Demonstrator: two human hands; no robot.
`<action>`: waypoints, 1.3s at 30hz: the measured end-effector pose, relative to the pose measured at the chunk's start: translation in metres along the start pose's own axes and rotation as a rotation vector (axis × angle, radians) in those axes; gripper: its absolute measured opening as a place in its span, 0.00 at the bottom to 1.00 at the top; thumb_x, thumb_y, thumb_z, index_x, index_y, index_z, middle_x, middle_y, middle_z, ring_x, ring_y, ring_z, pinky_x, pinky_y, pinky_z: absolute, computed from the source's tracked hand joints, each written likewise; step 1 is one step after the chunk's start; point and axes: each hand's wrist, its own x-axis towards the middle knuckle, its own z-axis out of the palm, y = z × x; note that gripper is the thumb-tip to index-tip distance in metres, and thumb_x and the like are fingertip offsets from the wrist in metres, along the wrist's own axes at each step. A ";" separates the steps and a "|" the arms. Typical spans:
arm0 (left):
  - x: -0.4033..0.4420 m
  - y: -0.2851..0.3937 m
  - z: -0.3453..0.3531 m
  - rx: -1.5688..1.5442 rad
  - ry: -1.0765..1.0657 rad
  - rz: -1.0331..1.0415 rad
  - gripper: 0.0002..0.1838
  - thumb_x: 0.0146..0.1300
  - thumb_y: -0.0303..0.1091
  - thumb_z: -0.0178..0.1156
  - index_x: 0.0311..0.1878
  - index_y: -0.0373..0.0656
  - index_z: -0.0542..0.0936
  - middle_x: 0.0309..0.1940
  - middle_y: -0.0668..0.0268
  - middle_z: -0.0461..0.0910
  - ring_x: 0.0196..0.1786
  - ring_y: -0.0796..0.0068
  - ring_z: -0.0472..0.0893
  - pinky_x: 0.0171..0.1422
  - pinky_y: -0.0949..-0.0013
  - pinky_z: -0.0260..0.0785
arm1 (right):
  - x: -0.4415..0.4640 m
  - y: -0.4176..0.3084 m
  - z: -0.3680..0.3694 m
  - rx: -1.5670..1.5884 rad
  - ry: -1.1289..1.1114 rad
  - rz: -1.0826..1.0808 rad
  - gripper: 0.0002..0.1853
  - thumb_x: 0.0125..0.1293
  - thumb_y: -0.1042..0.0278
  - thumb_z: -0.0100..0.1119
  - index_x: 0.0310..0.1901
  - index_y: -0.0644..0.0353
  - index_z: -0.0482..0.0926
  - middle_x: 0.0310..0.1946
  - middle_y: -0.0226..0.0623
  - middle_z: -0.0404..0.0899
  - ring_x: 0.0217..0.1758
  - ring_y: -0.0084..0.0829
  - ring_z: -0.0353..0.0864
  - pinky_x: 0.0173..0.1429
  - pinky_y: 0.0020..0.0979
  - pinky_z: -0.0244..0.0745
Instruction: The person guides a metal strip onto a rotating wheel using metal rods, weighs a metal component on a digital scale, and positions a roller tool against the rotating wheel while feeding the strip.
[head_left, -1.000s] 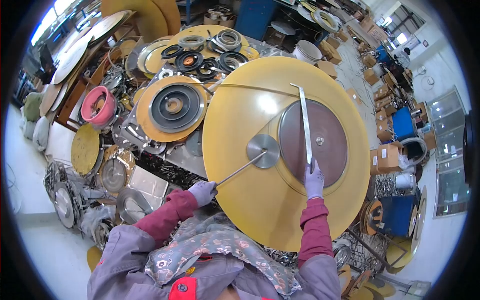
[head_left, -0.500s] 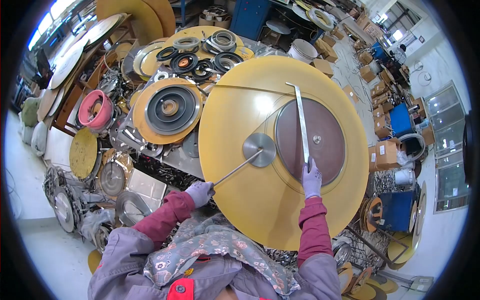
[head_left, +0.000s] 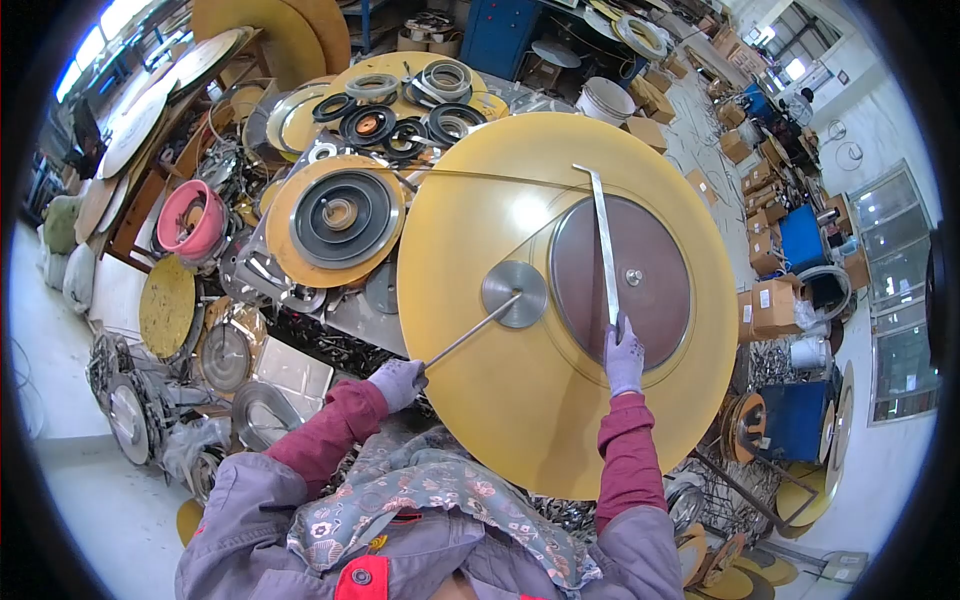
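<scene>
A large yellow round disc [head_left: 480, 410] lies in front of me, with a brown disc [head_left: 660, 270] on its right part. My left hand [head_left: 399, 385], in a pale glove, is closed around a thin metal rod [head_left: 465, 342]. The rod's far end reaches the middle of a small grey metal disc [head_left: 502, 290] on the yellow one. My gloved right hand [head_left: 623, 363] grips a flat metal bar [head_left: 605, 245] with a bent tip, which lies over the brown disc. A thin strip [head_left: 500, 180] runs across the yellow disc from the left.
To the left, a grey ringed coil [head_left: 345, 215] sits on an orange disc [head_left: 285, 255]. Several rings and coils lie behind it. A pink basin [head_left: 190, 220] stands farther left. Cardboard boxes [head_left: 775, 308] and a blue bin [head_left: 797, 420] are on the right.
The small grey disc and the rod in my left hand have shifted slightly to the left. My right hand and the bent bar look unmoved.
</scene>
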 end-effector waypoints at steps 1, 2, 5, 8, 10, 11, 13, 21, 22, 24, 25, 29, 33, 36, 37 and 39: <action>0.000 -0.001 -0.001 0.008 0.009 0.005 0.13 0.61 0.39 0.51 0.37 0.36 0.75 0.30 0.47 0.78 0.37 0.46 0.78 0.42 0.51 0.69 | 0.001 0.000 0.001 0.005 0.002 -0.004 0.21 0.66 0.59 0.46 0.58 0.59 0.67 0.43 0.54 0.78 0.45 0.52 0.77 0.50 0.47 0.70; 0.000 -0.002 -0.002 0.016 0.018 0.011 0.13 0.61 0.39 0.51 0.37 0.36 0.75 0.30 0.47 0.78 0.37 0.46 0.78 0.42 0.51 0.69 | 0.000 0.001 0.002 0.006 -0.003 -0.002 0.21 0.66 0.59 0.46 0.58 0.59 0.67 0.43 0.54 0.78 0.45 0.52 0.77 0.50 0.47 0.70; 0.002 -0.003 -0.001 0.021 0.007 -0.002 0.13 0.61 0.39 0.52 0.37 0.36 0.75 0.29 0.46 0.78 0.36 0.46 0.78 0.42 0.51 0.69 | -0.001 -0.004 -0.003 0.004 -0.002 -0.001 0.21 0.66 0.59 0.46 0.58 0.59 0.67 0.43 0.54 0.77 0.45 0.53 0.77 0.49 0.47 0.70; 0.002 -0.002 -0.001 -0.006 0.006 0.000 0.13 0.61 0.39 0.52 0.36 0.36 0.75 0.29 0.47 0.78 0.36 0.46 0.78 0.42 0.51 0.69 | -0.002 -0.006 -0.004 0.004 0.000 0.000 0.21 0.66 0.59 0.46 0.58 0.59 0.67 0.43 0.55 0.77 0.45 0.53 0.77 0.49 0.47 0.70; 0.002 -0.001 -0.001 -0.001 -0.001 0.005 0.14 0.61 0.39 0.52 0.36 0.36 0.74 0.29 0.47 0.78 0.36 0.46 0.78 0.42 0.51 0.69 | -0.001 -0.007 -0.006 0.015 -0.031 0.022 0.21 0.66 0.59 0.46 0.58 0.59 0.67 0.42 0.55 0.77 0.44 0.53 0.77 0.49 0.47 0.70; 0.002 -0.001 -0.002 0.001 -0.003 0.008 0.14 0.61 0.40 0.52 0.36 0.36 0.74 0.29 0.47 0.78 0.36 0.46 0.78 0.41 0.51 0.69 | 0.000 -0.006 -0.005 0.012 -0.025 0.016 0.21 0.66 0.59 0.46 0.58 0.59 0.67 0.42 0.55 0.77 0.44 0.54 0.77 0.49 0.47 0.70; 0.002 -0.001 -0.001 0.007 -0.010 0.008 0.14 0.61 0.40 0.52 0.36 0.36 0.74 0.29 0.47 0.78 0.36 0.46 0.78 0.41 0.51 0.69 | 0.000 -0.006 -0.004 0.005 -0.015 0.004 0.21 0.66 0.59 0.46 0.58 0.59 0.67 0.42 0.55 0.77 0.44 0.54 0.77 0.48 0.47 0.70; 0.002 -0.005 0.004 0.003 0.025 0.020 0.13 0.60 0.40 0.54 0.34 0.37 0.74 0.27 0.48 0.77 0.35 0.47 0.77 0.39 0.53 0.69 | 0.000 -0.008 -0.004 -0.004 -0.037 0.062 0.20 0.66 0.62 0.47 0.57 0.62 0.69 0.45 0.51 0.77 0.48 0.51 0.76 0.51 0.45 0.69; 0.003 -0.005 0.004 0.001 0.021 0.017 0.13 0.60 0.40 0.54 0.34 0.37 0.74 0.27 0.48 0.77 0.35 0.47 0.77 0.39 0.53 0.69 | 0.000 -0.008 -0.003 -0.009 -0.039 0.067 0.21 0.66 0.62 0.47 0.57 0.63 0.69 0.45 0.51 0.77 0.48 0.51 0.76 0.52 0.45 0.69; 0.003 -0.004 0.004 -0.002 0.015 0.010 0.13 0.60 0.40 0.54 0.34 0.37 0.74 0.28 0.48 0.77 0.35 0.47 0.78 0.39 0.53 0.69 | -0.001 -0.008 -0.003 0.003 -0.027 0.055 0.21 0.66 0.62 0.47 0.57 0.63 0.69 0.46 0.51 0.77 0.48 0.50 0.76 0.52 0.44 0.69; 0.002 -0.004 0.004 -0.002 0.013 0.007 0.13 0.60 0.40 0.54 0.34 0.37 0.74 0.28 0.48 0.77 0.35 0.47 0.78 0.39 0.53 0.69 | -0.001 -0.009 -0.003 0.010 -0.021 0.048 0.21 0.66 0.62 0.47 0.57 0.63 0.69 0.46 0.51 0.77 0.49 0.50 0.76 0.52 0.44 0.69; 0.002 -0.006 0.007 -0.017 0.020 0.023 0.13 0.60 0.40 0.53 0.33 0.37 0.74 0.28 0.48 0.77 0.36 0.46 0.77 0.40 0.53 0.68 | -0.002 -0.015 -0.007 0.002 -0.042 0.066 0.21 0.66 0.62 0.47 0.57 0.63 0.69 0.47 0.51 0.77 0.49 0.51 0.76 0.53 0.44 0.69; 0.001 -0.003 0.005 0.000 -0.016 0.024 0.14 0.62 0.40 0.51 0.38 0.37 0.74 0.30 0.48 0.78 0.37 0.46 0.78 0.42 0.51 0.69 | -0.001 -0.015 -0.006 0.004 -0.044 0.066 0.21 0.66 0.61 0.47 0.57 0.62 0.69 0.47 0.51 0.77 0.49 0.50 0.76 0.53 0.44 0.69; 0.000 -0.004 0.008 0.007 -0.011 0.019 0.13 0.61 0.40 0.52 0.37 0.37 0.74 0.30 0.48 0.78 0.37 0.46 0.78 0.42 0.51 0.69 | 0.000 -0.011 -0.003 -0.003 -0.044 0.042 0.21 0.66 0.59 0.46 0.58 0.61 0.67 0.44 0.55 0.77 0.46 0.53 0.76 0.50 0.46 0.70; -0.001 -0.004 0.008 -0.004 0.012 0.027 0.13 0.61 0.39 0.53 0.35 0.37 0.74 0.29 0.48 0.77 0.36 0.46 0.78 0.41 0.52 0.69 | 0.000 -0.010 -0.003 -0.005 -0.040 0.025 0.22 0.67 0.58 0.45 0.59 0.60 0.66 0.42 0.57 0.77 0.44 0.54 0.77 0.49 0.47 0.70; -0.002 -0.004 0.010 -0.019 0.038 0.035 0.12 0.60 0.39 0.54 0.33 0.37 0.74 0.28 0.48 0.77 0.36 0.46 0.77 0.39 0.53 0.68 | 0.000 -0.010 -0.002 -0.008 -0.026 0.009 0.22 0.66 0.59 0.45 0.59 0.60 0.66 0.42 0.56 0.77 0.44 0.54 0.77 0.49 0.47 0.70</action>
